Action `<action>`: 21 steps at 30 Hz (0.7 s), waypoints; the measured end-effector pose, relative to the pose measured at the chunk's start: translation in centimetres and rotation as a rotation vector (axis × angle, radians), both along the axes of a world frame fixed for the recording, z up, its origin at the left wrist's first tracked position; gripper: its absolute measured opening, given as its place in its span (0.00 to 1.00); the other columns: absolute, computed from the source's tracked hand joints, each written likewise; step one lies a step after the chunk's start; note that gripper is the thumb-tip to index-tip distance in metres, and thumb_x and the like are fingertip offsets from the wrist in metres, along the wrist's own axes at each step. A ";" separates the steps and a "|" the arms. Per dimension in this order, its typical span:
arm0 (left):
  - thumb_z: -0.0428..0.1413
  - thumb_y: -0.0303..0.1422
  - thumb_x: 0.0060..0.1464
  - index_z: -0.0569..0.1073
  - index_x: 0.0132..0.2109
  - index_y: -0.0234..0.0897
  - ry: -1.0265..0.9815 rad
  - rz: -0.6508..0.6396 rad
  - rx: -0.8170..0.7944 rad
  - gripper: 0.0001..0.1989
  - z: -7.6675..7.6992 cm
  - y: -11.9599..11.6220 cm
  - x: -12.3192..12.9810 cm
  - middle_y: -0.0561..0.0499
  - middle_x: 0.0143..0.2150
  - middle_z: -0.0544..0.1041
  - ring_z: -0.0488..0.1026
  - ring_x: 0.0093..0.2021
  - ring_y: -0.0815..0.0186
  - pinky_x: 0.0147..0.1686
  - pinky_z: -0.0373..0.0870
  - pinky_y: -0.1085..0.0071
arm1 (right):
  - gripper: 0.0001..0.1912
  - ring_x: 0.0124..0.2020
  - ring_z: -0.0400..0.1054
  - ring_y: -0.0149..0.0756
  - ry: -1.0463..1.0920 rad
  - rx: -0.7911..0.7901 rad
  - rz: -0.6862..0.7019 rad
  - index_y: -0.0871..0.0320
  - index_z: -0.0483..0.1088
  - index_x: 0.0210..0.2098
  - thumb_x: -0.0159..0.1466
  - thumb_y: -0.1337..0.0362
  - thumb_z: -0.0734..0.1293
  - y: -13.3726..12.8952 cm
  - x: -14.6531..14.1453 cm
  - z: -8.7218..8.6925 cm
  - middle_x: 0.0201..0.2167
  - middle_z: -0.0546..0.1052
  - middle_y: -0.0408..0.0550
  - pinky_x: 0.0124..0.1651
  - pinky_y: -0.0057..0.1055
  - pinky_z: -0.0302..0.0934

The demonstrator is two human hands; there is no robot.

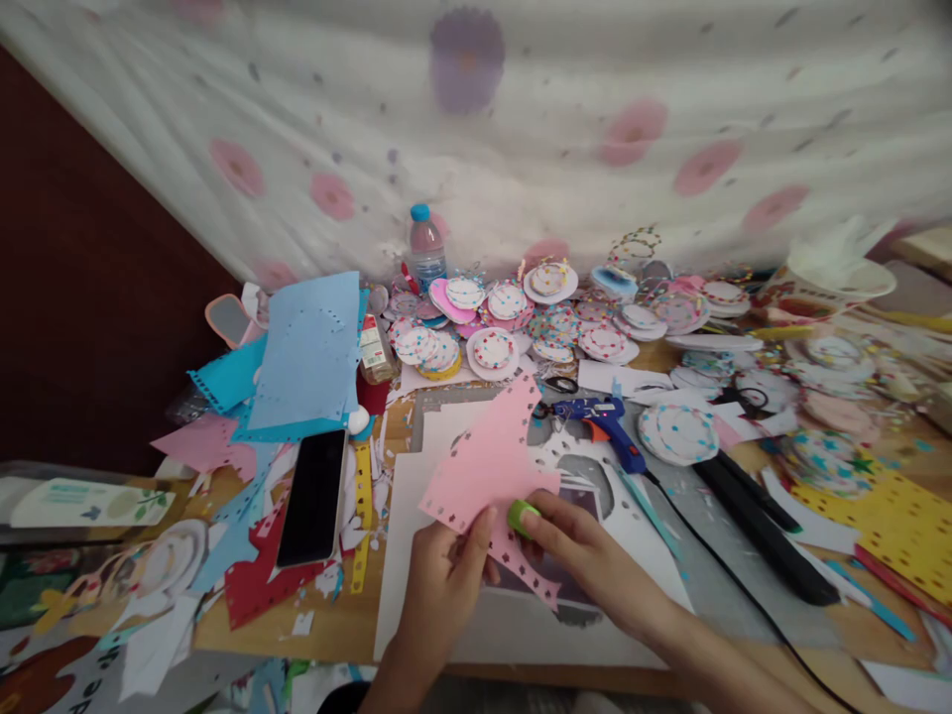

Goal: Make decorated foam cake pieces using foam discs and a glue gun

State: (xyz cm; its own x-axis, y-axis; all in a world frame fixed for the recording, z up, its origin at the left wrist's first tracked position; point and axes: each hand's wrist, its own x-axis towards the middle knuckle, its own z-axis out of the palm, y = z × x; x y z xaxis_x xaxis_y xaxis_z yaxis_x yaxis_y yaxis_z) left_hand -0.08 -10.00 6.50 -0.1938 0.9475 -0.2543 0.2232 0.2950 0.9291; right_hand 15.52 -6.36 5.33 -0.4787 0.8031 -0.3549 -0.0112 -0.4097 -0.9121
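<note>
My left hand [447, 570] pinches the lower edge of a pink paper sheet [487, 446], which has rows of small flower-shaped holes along its edges. Around a small green craft punch [524, 518] the fingers of my right hand [569, 540] are closed, with the thumb pressing on it. The punch sits at the pink sheet's lower right edge. Beneath both hands lie white paper sheets [413, 585], partly cut out and partly hidden by the pink paper.
Layered paper discs with coloured dots [495, 352] crowd the back. A blue glue gun [606, 421] with its cord lies right, beside a long black tool [766, 526]. Left are a phone [313, 499] and blue sheets [306, 347]. A water bottle [426, 248] stands behind.
</note>
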 end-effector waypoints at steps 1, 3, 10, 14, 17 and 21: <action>0.54 0.46 0.54 0.68 0.19 0.35 0.002 -0.020 -0.018 0.23 -0.1 -0.1 0.0 0.51 0.13 0.69 0.66 0.15 0.70 0.19 0.61 0.76 | 0.21 0.28 0.57 0.30 0.022 -0.036 -0.015 0.58 0.66 0.29 0.59 0.45 0.66 -0.1 0.0 -0.1 0.25 0.64 0.40 0.33 0.27 0.54; 0.53 0.47 0.55 0.68 0.18 0.35 0.010 -0.033 -0.045 0.24 -0.1 -0.2 -0.1 0.51 0.13 0.69 0.66 0.16 0.70 0.19 0.60 0.76 | 0.21 0.27 0.58 0.29 0.084 -0.132 -0.052 0.58 0.66 0.29 0.56 0.46 0.69 -0.3 0.1 -0.2 0.25 0.65 0.40 0.33 0.27 0.54; 0.52 0.44 0.56 0.68 0.20 0.36 0.043 -0.087 -0.017 0.22 -0.1 -0.4 -0.1 0.53 0.13 0.66 0.65 0.17 0.69 0.21 0.60 0.75 | 0.21 0.25 0.59 0.27 0.160 -0.302 -0.150 0.60 0.67 0.27 0.49 0.50 0.76 -0.5 -0.1 -0.4 0.24 0.67 0.40 0.30 0.25 0.54; 0.52 0.43 0.56 0.64 0.19 0.37 0.048 -0.067 -0.016 0.22 -0.1 -0.6 0.3 0.57 0.12 0.60 0.61 0.15 0.72 0.20 0.58 0.76 | 0.19 0.28 0.61 0.28 0.256 -0.387 -0.191 0.58 0.67 0.28 0.50 0.53 0.76 -0.5 -0.1 -0.5 0.26 0.68 0.41 0.33 0.25 0.56; 0.52 0.42 0.56 0.64 0.20 0.37 0.054 -0.064 -0.012 0.20 -0.2 -0.6 0.4 0.58 0.12 0.59 0.60 0.15 0.73 0.20 0.58 0.76 | 0.19 0.30 0.63 0.30 0.274 -0.400 -0.172 0.58 0.68 0.27 0.47 0.54 0.77 -0.5 -0.1 -0.4 0.26 0.69 0.41 0.35 0.26 0.57; 0.51 0.42 0.57 0.65 0.21 0.36 0.063 -0.128 -0.020 0.20 -0.4 -0.4 0.1 0.58 0.13 0.60 0.60 0.15 0.73 0.19 0.58 0.77 | 0.19 0.29 0.63 0.29 0.228 -0.398 -0.183 0.58 0.70 0.27 0.45 0.54 0.78 -0.4 -0.2 -0.2 0.27 0.72 0.42 0.34 0.25 0.57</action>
State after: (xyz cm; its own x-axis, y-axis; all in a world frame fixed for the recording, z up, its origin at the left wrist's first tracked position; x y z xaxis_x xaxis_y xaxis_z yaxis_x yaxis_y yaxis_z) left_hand 0.06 -10.44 6.12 -0.0873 0.9604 -0.2647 0.3176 0.2787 0.9063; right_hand 15.32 -6.79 5.15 -0.4441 0.7043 -0.5539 -0.2966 -0.6989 -0.6509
